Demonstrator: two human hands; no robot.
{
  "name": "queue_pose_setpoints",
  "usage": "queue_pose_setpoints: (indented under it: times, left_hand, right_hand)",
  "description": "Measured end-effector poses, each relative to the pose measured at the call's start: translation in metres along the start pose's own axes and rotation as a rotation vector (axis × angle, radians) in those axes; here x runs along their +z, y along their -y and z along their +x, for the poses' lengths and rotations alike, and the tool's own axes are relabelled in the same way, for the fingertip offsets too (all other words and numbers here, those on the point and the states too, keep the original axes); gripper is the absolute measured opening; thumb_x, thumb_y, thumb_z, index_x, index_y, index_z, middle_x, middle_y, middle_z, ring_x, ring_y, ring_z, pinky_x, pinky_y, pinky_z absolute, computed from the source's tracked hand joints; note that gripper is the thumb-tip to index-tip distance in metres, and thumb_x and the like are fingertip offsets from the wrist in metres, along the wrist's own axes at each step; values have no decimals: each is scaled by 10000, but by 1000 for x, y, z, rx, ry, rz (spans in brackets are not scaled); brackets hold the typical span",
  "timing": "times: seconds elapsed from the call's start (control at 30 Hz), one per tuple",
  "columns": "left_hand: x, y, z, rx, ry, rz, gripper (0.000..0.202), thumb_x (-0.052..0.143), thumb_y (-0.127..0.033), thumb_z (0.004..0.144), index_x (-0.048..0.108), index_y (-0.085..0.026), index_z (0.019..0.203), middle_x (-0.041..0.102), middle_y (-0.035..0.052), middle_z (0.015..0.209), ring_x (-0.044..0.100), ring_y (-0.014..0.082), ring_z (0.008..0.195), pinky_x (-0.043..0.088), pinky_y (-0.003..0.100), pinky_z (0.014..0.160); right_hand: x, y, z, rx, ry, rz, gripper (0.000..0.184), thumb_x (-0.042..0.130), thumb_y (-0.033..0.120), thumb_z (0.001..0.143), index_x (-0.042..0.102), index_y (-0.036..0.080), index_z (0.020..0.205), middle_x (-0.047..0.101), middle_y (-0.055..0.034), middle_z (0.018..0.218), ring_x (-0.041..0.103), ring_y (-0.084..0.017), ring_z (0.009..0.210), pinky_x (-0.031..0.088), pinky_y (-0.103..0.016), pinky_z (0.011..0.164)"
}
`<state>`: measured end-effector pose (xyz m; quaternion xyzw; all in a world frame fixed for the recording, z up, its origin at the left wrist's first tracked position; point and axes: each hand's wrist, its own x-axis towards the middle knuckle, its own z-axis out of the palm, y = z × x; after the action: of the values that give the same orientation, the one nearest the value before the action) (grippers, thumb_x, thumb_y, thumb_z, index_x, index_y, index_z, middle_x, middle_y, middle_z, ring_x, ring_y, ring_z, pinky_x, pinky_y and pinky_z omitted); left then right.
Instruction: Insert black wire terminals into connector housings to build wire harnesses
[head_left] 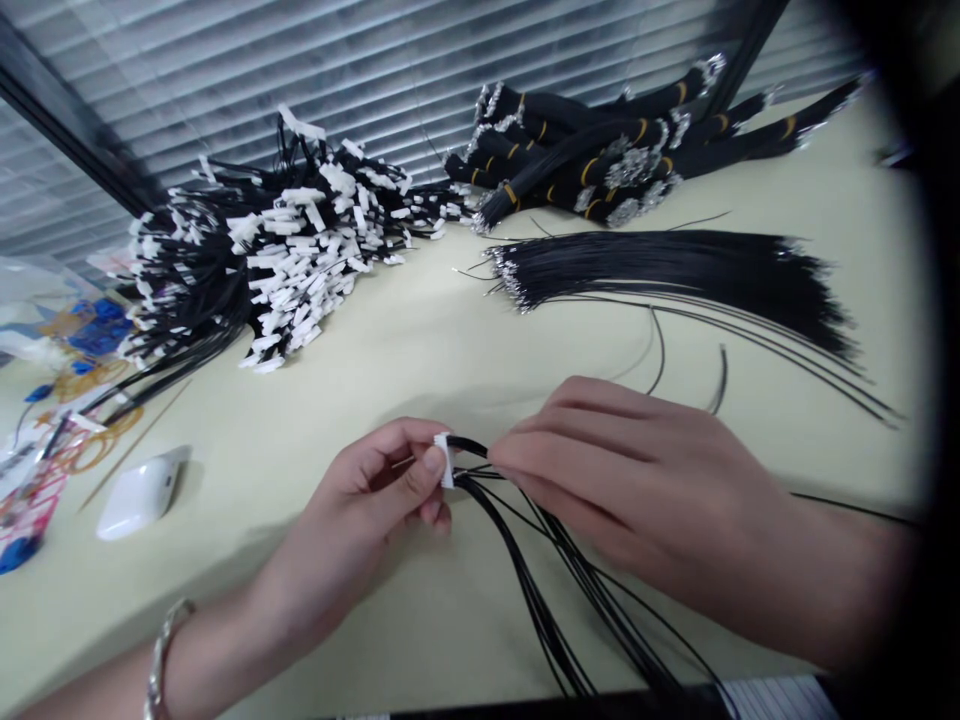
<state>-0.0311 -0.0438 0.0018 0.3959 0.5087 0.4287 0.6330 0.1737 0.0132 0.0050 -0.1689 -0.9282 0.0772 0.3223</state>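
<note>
Between the thumb and fingers of my left hand is a white connector housing, gripped by its left end. Several black wires leave its right side and hang down toward the table's front edge. My right hand is pinched close to the connector, its fingertips on a black wire that runs into the housing's upper end. The wire's far length passes behind the hand. One thin black wire shows beyond the right wrist.
A flat bundle of black wires lies behind my right hand. Banded wire bundles are stacked by the blinds. At the back left is a heap of wires with white connectors. A white case, rubber bands and plastic bags lie left.
</note>
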Motion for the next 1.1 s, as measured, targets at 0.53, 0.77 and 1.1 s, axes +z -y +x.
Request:
queue_pose_setpoints:
  times: [0.53,0.77,1.1]
  left_hand:
    - [0,0,1,11,-6,72,125,610,-300,882,635,-204,957,513,-35,676,479,76,616,389,214,600]
    - [0,1,1,4,-3,78,124,606,-302,886,636,-201,951,502,-37,661,481,77,623,384,214,604]
    - [0,0,0,-4,-1,70,128,614,-304,878,642,-196,943,507,-34,668,472,73,613,386,211,604]
  right_hand:
    - [4,2,-1,41,13,23,134,532,-13,786,598,103,796,512,-12,736,415,-145,676,342,-287,647]
    - [3,1,-2,6,18,69,192,517,-51,744,602,101,826,516,-14,756,406,-147,697,354,-278,689]
    - [3,3,-1,-4,0,-22,169,515,-37,730,561,125,751,471,6,695,386,-140,642,362,-285,686]
